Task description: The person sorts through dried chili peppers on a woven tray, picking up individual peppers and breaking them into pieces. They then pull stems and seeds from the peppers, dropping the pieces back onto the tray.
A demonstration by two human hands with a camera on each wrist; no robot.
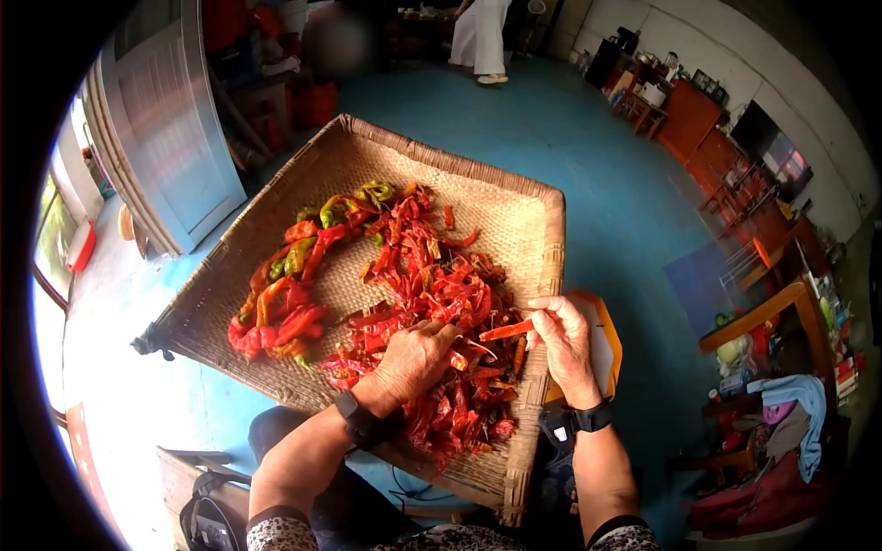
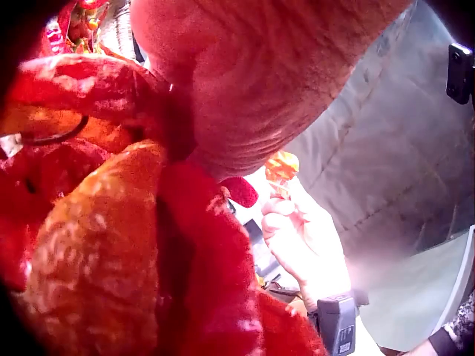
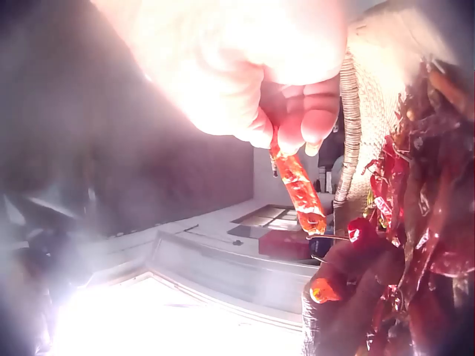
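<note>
Blue floor (image 1: 616,211) surrounds a woven tray (image 1: 501,207) of peppers, with a white-trousered person (image 1: 480,37) at the far side. Plumper red-and-green peppers (image 1: 292,303) curve along the left, beside a dried red chili pile (image 1: 423,275). The left hand (image 1: 413,363) rests on that pile, fingers curled round a chili (image 1: 457,360); near the right rim, the right hand (image 1: 566,347) pinches a long red chili (image 1: 507,330).
</note>
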